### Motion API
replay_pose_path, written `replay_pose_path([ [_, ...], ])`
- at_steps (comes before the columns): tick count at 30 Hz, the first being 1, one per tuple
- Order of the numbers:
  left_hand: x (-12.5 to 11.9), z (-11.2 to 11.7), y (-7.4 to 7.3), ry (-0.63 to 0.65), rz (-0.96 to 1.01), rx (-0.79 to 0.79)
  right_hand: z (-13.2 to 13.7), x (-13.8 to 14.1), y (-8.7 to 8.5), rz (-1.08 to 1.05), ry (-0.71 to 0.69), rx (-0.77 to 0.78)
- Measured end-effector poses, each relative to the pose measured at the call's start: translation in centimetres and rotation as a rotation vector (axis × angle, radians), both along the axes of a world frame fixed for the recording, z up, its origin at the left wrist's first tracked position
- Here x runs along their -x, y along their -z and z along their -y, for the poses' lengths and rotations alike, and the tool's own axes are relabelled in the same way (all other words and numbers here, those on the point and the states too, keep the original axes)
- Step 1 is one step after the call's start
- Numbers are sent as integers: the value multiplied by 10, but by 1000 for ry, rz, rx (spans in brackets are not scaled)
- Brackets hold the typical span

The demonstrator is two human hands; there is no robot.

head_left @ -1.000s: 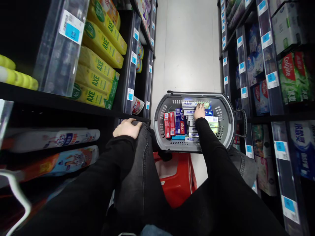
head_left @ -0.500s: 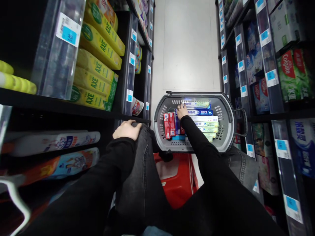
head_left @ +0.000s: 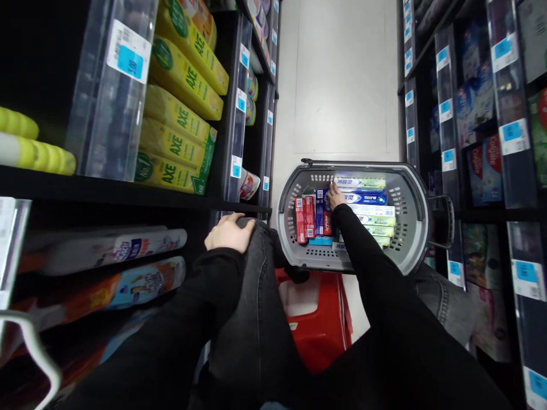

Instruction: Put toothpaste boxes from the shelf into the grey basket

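Note:
A grey shopping basket (head_left: 410,239) stands on the aisle floor ahead of me, filled with toothpaste boxes. White, green and blue boxes (head_left: 367,198) are stacked on its right side; red boxes (head_left: 305,218) and a blue box (head_left: 319,213) stand on its left. My right hand (head_left: 334,197) reaches into the basket, fingers curled on the left end of the stacked boxes beside the blue box. My left hand (head_left: 231,233) rests flat on my knee, holding nothing.
Black shelves line both sides of the narrow aisle. Yellow AXE packs (head_left: 179,114) fill the left shelf, with pouches (head_left: 106,245) below. Colgate boxes (head_left: 482,162) sit on the right shelves. A red stool (head_left: 318,313) is under me. Pale floor (head_left: 342,85) stretches beyond the basket.
My right hand slid from the middle of the stacked boxes to their left end. The view shifted slightly, so the basket appears further right. My left hand stayed on my knee.

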State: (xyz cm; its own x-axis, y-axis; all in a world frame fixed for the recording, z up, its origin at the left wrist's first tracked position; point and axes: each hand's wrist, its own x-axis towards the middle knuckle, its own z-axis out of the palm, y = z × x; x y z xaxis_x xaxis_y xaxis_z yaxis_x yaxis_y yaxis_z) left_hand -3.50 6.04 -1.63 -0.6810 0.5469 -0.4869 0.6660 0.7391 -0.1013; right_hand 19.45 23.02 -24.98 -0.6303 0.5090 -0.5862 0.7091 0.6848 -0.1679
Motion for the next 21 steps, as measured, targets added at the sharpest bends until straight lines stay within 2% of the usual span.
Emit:
replay_pose_path([
  [3,1,0,1,-1,-14,-17,-1,-2,-8,-89,-10,-11],
  [6,-3,-3,-2,6,-7,-6,8,0,-29,-191,-32,-16],
  [8,-7,-6,-7,14,-2,20,22,-6,-52,-239,-36,-22],
  [10,-11,-9,-11,20,-17,45,42,-24,-79,-247,-14,-33],
  [13,-14,-13,-10,18,-67,62,80,-82,-127,-218,99,-77],
  [15,-16,-15,-6,19,-94,49,111,-143,-160,-255,325,-213],
  [17,-19,-14,-3,21,-122,20,149,-215,-192,-222,663,-446],
  [19,-21,-10,-4,40,-139,-15,189,-290,-217,-42,1068,-710],
  [20,-21,-7,-5,56,-133,-38,209,-325,-226,115,1262,-782],
  [21,-20,-3,-5,75,-117,-60,227,-357,-233,295,1423,-787],
])
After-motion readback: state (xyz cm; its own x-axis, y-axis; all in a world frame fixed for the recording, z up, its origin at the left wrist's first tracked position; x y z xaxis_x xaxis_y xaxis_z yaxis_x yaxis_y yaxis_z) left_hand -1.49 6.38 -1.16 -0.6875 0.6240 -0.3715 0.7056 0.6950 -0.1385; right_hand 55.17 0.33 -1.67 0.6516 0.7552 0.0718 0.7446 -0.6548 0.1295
